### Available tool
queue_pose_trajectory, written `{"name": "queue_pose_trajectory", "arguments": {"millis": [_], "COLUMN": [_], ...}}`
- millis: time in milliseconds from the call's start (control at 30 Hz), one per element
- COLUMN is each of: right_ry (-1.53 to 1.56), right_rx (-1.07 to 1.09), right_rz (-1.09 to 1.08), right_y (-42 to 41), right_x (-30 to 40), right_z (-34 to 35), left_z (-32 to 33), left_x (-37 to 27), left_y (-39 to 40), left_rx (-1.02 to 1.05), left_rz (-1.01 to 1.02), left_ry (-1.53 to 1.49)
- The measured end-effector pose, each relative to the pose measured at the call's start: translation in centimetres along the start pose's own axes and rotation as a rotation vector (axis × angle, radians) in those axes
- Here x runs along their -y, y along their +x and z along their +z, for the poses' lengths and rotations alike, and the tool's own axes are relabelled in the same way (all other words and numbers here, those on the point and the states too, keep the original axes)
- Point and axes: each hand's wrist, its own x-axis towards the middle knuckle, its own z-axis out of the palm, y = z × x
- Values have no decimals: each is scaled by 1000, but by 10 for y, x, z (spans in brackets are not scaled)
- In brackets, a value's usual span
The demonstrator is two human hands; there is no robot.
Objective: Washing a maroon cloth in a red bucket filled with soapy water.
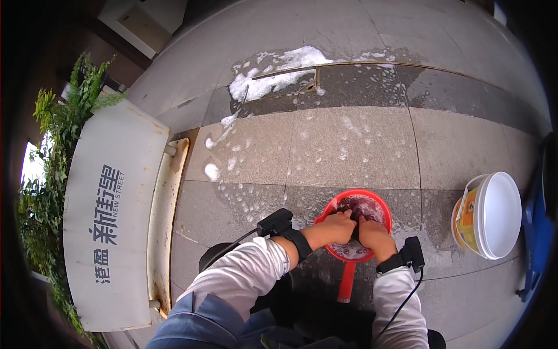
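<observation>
A red plastic dipper with a handle (pixel 346 283) stands on the wet paving in front of me, holding soapy water and a dark wet cloth (pixel 358 205). My left hand (pixel 342 227) reaches into the dipper from the left, its fingers on the dark cloth. From the right, my right hand (pixel 372 233) grips the same cloth close beside it. The fingertips of both hands are partly hidden by the cloth and suds. Each wrist wears a black strap with a small device and a cable.
A white plastic bucket (pixel 501 216) lies tilted at the right, near a blue object (pixel 534 235). A white planter (pixel 117 209) with green plants (pixel 48 205) stands at the left. White foam (pixel 270 83) lies around a floor drain cover ahead.
</observation>
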Motion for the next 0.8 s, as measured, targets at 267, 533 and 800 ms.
{"name": "queue_pose_trajectory", "arguments": {"millis": [267,533,800], "right_ry": [-52,369,715], "right_rx": [85,-198,-354], "right_rz": [115,-288,-524], "right_y": [6,-22,-112], "right_x": [0,-4,50], "right_z": [54,-59,-160], "left_z": [61,-21,-123], "left_x": [17,7,-26], "left_y": [19,-4,-112], "left_rx": [-44,-348,-204], "left_rz": [43,221,560], "left_ry": [-1,-623,-1023]}}
